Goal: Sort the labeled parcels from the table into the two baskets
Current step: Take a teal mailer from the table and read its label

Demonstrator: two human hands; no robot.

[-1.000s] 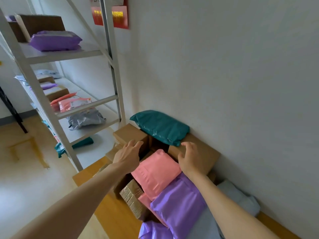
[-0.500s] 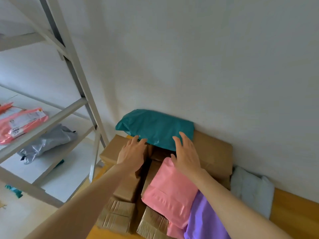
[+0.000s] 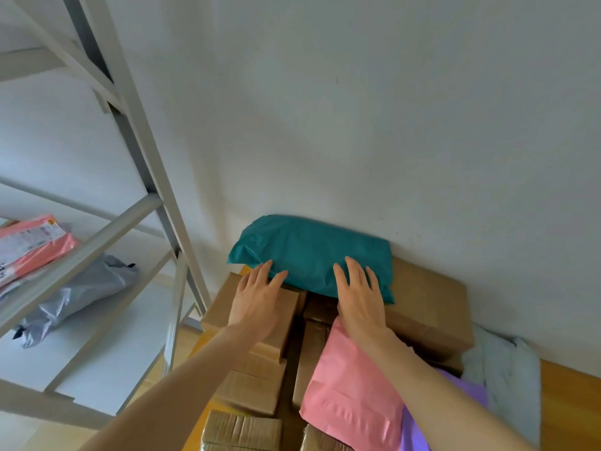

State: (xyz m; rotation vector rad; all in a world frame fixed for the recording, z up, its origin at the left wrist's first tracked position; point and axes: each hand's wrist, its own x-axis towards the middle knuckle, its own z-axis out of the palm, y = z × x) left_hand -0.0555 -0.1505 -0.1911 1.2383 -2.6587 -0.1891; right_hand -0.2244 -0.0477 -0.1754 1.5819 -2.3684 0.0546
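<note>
Lying atop cardboard boxes [image 3: 429, 307], teal parcel [image 3: 312, 249] abuts wall [image 3: 357, 125].

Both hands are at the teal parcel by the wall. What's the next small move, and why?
Probably curl the left hand and right hand round the near edge of the teal parcel and lift it. Their fingers lie straight on it, not yet gripping, and it sits on top of the cardboard boxes with nothing over it.
</note>
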